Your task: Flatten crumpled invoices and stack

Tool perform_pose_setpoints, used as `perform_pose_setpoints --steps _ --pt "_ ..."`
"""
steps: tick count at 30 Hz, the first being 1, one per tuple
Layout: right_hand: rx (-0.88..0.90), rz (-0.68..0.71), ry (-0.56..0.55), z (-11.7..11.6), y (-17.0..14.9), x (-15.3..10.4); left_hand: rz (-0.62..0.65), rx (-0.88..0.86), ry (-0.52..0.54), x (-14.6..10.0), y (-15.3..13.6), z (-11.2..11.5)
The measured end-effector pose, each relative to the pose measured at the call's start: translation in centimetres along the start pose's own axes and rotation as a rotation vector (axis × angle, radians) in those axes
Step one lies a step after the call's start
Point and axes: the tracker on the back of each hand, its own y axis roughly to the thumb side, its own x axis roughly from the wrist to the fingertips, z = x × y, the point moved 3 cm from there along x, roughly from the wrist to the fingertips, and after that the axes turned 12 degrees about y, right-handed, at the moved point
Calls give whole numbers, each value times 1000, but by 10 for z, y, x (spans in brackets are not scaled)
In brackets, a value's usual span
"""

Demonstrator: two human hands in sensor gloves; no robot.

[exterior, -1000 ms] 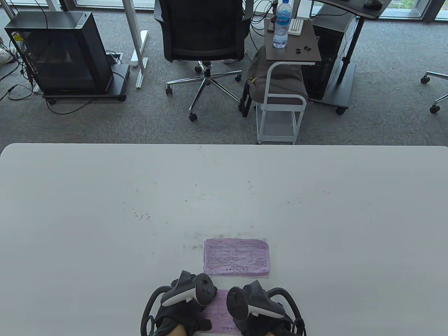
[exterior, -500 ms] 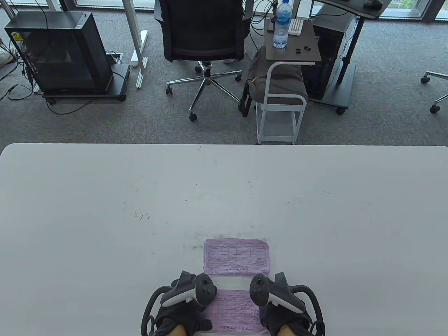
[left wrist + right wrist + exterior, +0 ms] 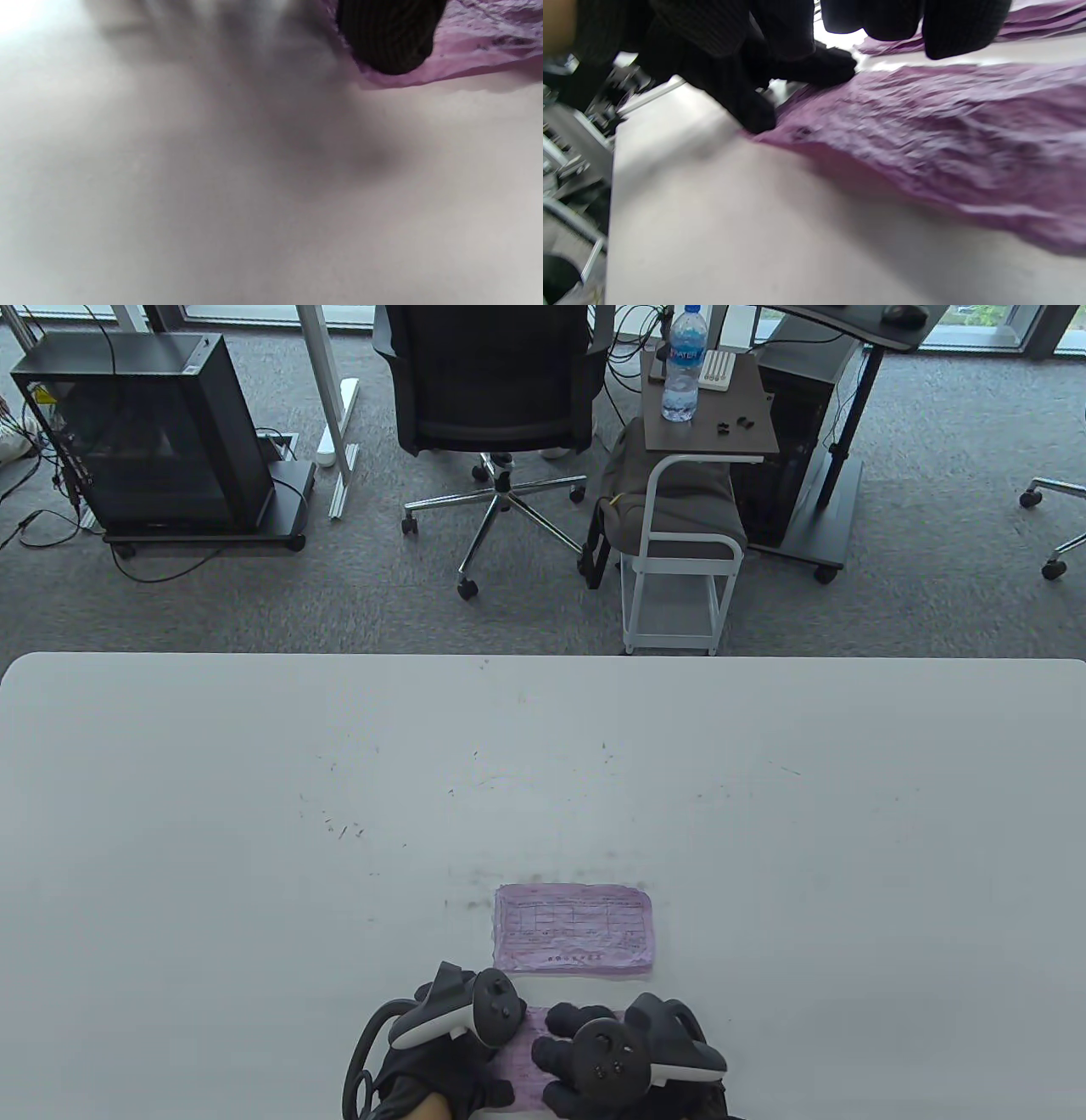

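Observation:
A flattened stack of pink invoices (image 3: 575,929) lies near the table's front edge. Just in front of it lies one wrinkled pink invoice (image 3: 519,1056), mostly covered by both hands. My left hand (image 3: 441,1060) rests on its left end; in the left wrist view a black fingertip (image 3: 388,40) presses the pink invoice (image 3: 471,55) to the table. My right hand (image 3: 567,1042) lies over the sheet's middle, turned so its fingers point left. In the right wrist view its fingers (image 3: 895,17) hang just above the creased invoice (image 3: 925,140), holding nothing, while the left hand's fingers (image 3: 746,101) press on the sheet's far edge.
The white table (image 3: 254,814) stretches wide to the left, right and back. Beyond its far edge are an office chair (image 3: 492,390), a small cart with a water bottle (image 3: 683,364) and a computer case (image 3: 144,432).
The right hand slid rightward across the near invoice, then came back left over its middle and turned its fingers toward the left hand. The left hand stayed put.

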Motion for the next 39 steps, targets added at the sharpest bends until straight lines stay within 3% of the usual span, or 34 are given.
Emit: perform_pose_setpoints --steps 7,9,21,32,39 --pt "-16 -18 278 -25 5 17 -8 1 -9 0 0 0" --pt "18 -12 223 -22 3 16 -11 0 -11 0 0 0" --pt "73 -145 254 -14 -9 14 -13 -12 -13 0 0 1" --pt "261 -349 304 -16 -52 -4 -13 -16 -12 0 -1 2" --pt "348 -417 253 -16 -74 -22 -8 -19 -8 0 -1 2"
